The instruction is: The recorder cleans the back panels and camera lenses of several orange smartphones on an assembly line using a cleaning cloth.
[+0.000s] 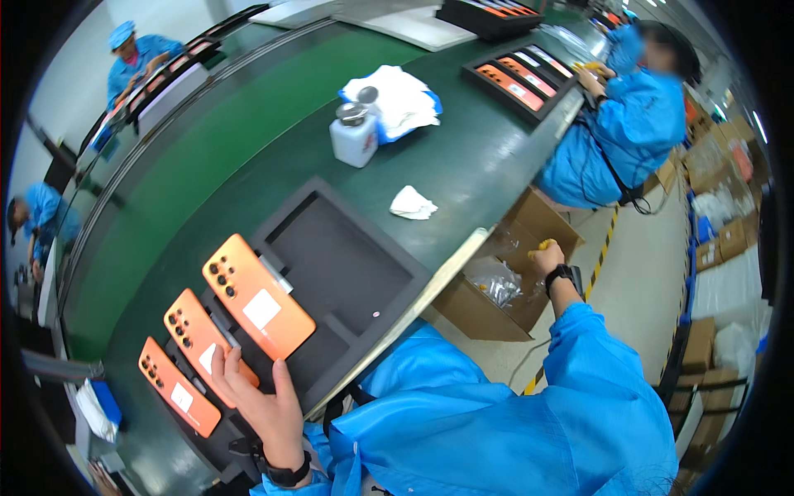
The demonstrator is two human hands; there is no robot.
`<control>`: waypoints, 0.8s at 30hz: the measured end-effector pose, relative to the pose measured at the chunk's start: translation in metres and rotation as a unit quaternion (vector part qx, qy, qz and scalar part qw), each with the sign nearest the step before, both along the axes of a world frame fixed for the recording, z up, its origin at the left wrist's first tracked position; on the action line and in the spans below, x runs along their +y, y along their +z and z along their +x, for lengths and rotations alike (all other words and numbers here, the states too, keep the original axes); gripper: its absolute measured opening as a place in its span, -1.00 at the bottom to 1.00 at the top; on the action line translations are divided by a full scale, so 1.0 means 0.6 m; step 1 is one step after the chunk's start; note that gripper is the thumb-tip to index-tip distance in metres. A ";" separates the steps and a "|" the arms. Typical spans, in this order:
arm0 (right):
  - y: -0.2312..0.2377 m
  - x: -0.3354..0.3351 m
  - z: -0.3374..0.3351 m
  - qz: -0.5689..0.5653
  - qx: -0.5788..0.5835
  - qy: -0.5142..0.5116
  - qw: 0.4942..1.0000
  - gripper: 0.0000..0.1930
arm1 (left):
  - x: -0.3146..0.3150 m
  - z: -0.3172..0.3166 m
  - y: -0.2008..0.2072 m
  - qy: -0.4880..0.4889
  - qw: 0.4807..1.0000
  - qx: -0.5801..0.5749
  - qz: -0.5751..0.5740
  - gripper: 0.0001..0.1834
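Observation:
My left hand is open, fingers spread over the lower end of the middle orange phone. Its thumb tip is close to the bottom edge of a larger-looking orange phone, and a third orange phone lies to the left. All three lie back up, with dark camera lenses and white labels. They rest at a black foam tray with wide recesses. My right hand is held over an open cardboard box, fingers curled, yellow at the fingertips; whatever they hold is hidden.
Clear plastic bags lie in the box. On the green bench are a white dispenser bottle, a pile of white cloths and a crumpled wipe. A co-worker sits at the right beside another phone tray.

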State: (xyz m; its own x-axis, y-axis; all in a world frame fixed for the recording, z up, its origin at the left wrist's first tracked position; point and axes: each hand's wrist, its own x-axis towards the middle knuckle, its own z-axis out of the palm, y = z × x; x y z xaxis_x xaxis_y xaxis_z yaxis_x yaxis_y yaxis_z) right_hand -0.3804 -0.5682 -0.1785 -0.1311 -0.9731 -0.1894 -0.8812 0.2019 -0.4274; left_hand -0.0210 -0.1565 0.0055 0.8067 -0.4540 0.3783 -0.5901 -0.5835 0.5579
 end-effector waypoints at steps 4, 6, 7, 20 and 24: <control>-0.037 -0.016 -0.018 0.052 0.053 0.111 0.991 -0.43 | 0.017 0.004 -0.003 -0.033 0.995 -0.058 -0.070 -0.47; -0.026 -0.027 -0.012 -0.041 -0.032 0.093 0.994 -0.51 | 0.031 -0.001 -0.001 -0.017 0.992 -0.094 -0.078 -0.52; 0.029 0.008 0.032 -0.156 -0.077 0.088 0.981 -0.63 | 0.041 -0.005 -0.004 -0.016 0.990 -0.100 -0.100 -0.56; 0.249 0.156 0.312 -0.370 -0.303 0.500 0.722 -0.61 | 0.351 -0.199 -0.229 0.223 0.966 0.104 -0.077 -0.81; 0.229 0.261 0.388 -0.372 -0.293 0.568 0.673 -0.59 | 0.443 -0.255 -0.392 0.383 0.899 0.196 -0.081 -0.71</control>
